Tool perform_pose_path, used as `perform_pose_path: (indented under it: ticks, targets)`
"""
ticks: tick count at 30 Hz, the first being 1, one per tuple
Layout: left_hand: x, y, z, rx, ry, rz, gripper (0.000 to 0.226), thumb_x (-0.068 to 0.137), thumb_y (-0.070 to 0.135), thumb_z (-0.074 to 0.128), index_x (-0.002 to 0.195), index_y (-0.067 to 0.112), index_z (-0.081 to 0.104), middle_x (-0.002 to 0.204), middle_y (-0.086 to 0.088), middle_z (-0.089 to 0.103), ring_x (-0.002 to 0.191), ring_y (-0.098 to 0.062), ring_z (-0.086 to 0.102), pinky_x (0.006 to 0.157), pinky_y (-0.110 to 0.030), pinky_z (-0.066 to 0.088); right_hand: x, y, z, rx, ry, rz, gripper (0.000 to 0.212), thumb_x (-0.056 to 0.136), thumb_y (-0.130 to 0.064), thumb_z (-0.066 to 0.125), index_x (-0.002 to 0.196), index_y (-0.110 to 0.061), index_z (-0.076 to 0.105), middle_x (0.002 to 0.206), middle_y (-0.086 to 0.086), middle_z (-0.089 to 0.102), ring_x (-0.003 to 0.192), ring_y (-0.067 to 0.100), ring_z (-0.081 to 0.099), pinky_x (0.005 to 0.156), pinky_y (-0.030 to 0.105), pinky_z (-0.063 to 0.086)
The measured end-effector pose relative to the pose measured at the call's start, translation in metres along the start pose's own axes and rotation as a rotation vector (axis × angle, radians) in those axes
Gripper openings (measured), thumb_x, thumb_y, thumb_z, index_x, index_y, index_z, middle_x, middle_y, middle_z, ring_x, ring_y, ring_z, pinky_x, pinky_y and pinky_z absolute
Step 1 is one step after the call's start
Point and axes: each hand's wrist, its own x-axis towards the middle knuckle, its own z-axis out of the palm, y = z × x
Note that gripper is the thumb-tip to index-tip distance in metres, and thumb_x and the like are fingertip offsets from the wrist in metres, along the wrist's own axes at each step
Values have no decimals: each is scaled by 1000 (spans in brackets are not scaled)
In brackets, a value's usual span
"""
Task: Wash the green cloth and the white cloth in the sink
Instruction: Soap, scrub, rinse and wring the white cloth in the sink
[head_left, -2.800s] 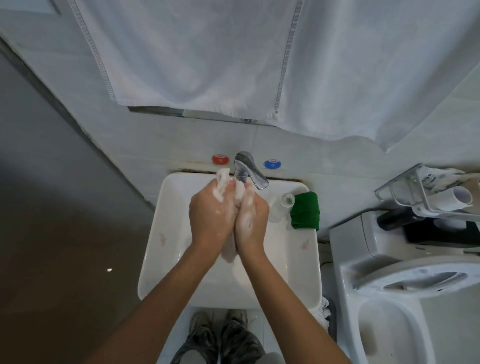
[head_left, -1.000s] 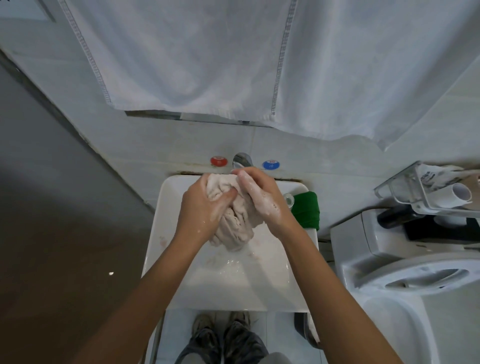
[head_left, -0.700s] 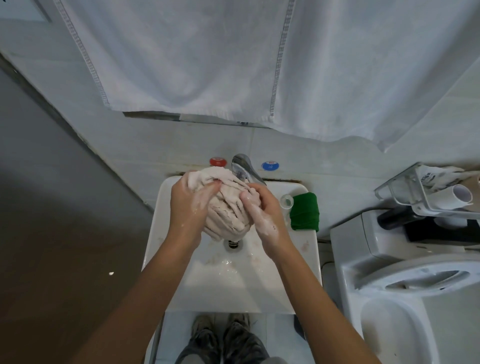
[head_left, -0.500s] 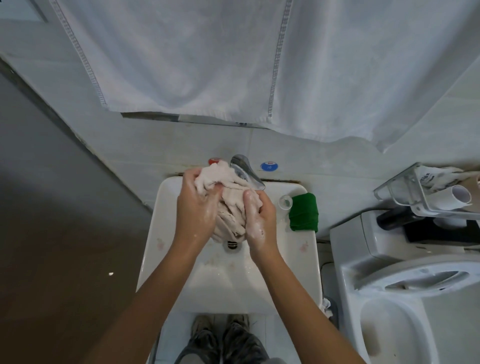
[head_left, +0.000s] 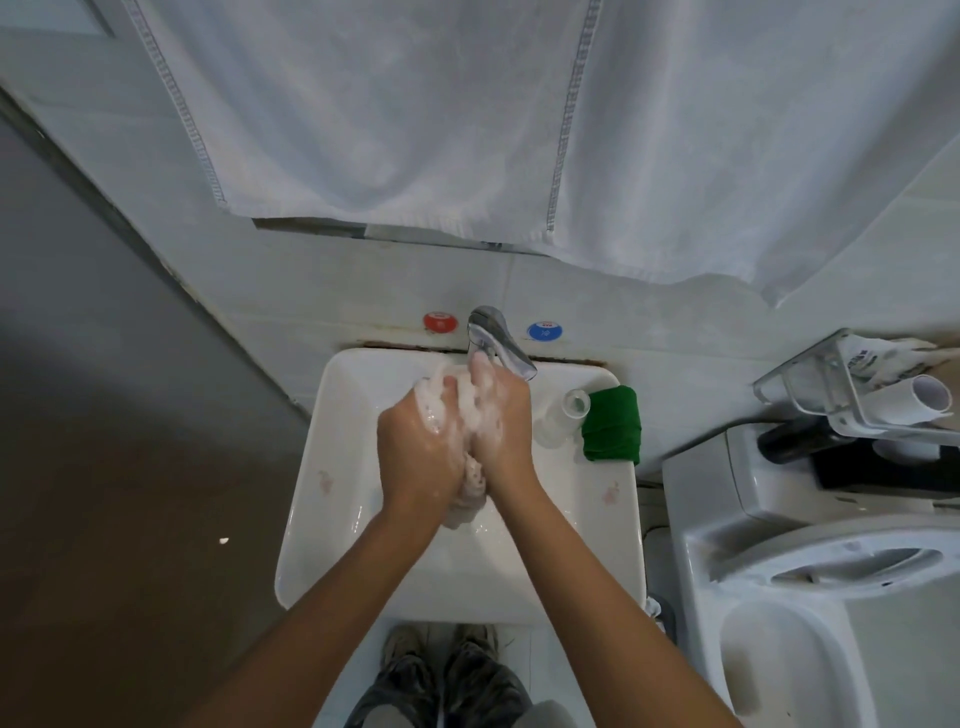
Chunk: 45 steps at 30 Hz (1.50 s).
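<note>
The white cloth (head_left: 467, 493), wet and soapy, is squeezed between my two hands over the white sink (head_left: 322, 499). My left hand (head_left: 421, 452) grips it from the left and my right hand (head_left: 501, 421) from the right, both covered in foam. Most of the cloth is hidden; only its lower end hangs out below my palms. The green cloth (head_left: 612, 423) lies folded on the sink's back right rim, apart from my hands.
The chrome faucet (head_left: 496, 338) juts over the basin just behind my fingers, between a red knob (head_left: 440, 321) and a blue knob (head_left: 544, 331). A small clear bottle (head_left: 563, 418) stands beside the green cloth. A toilet (head_left: 810, 571) is at the right, a white towel (head_left: 467, 119) hangs above.
My hands have closed together and slid toward me, compressing the bunched cloth into a narrow roll between the palms. More foam covers my fingers now.
</note>
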Motion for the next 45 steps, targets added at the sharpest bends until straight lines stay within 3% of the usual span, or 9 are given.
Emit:
perform_pose_path:
  ticks: [6,11,16,21,28,31,36,42,45]
  targets:
    - [17,7,-10,-78,83,2,38,98,31,43,64,15,47,55,5,48,52,-8,47,49,-18,35,-23,5,6,122,-34,102,33,102,-24,40,77,-10,58,78,13,62,78,25,60,80,39,50]
    - [-7,4,-3,111,-17,49,34,98,27,42,90,2,62,77,-12,65,74,-23,65,70,-33,54,3,17,2,-15,51,6,36,99,-12,48,64,-21,44,62,-6,46,60,9,43,61,32,41]
    - [14,6,-8,11,43,-50,35,94,22,51,61,15,47,54,5,44,53,-10,48,50,-18,33,-29,20,4,-43,5,-49,42,99,-9,46,61,-27,39,63,-1,47,63,14,45,61,39,43]
    - [-14,11,-1,-35,-26,-65,34,95,32,48,103,2,62,88,-12,65,85,-23,64,82,-31,51,5,20,-4,-44,131,-45,37,99,-19,51,63,-22,43,59,-3,47,57,12,44,59,36,41]
    - [7,9,-3,-15,-35,15,13,95,26,48,96,15,55,71,12,52,63,-6,52,54,-15,40,-26,18,-5,-139,54,-190,22,100,-29,43,78,-28,43,59,-12,41,54,5,39,55,34,37]
    - [-17,4,5,-60,-79,84,13,92,10,52,103,10,61,77,9,60,76,-18,62,64,-14,44,3,19,-13,-182,178,-117,39,99,-28,48,63,-33,35,54,-10,39,50,5,36,53,30,32]
    - [8,17,2,60,-6,-4,28,98,33,44,99,8,56,77,-3,58,74,-20,61,66,-24,43,-18,22,-4,-90,86,-108,28,99,-27,44,71,-23,44,62,-2,47,59,14,46,58,44,45]
    - [-7,18,8,177,-87,-32,34,98,32,41,118,8,54,103,-11,64,94,-21,62,91,-31,48,15,15,-14,-272,202,-150,37,100,-28,48,65,-28,37,62,-5,46,54,6,38,52,25,30]
    - [11,15,3,133,10,31,30,97,32,48,109,7,58,93,-9,67,84,-21,65,77,-28,51,-2,15,-3,-173,172,-179,28,99,-27,45,71,-24,43,64,5,50,58,15,44,54,39,38]
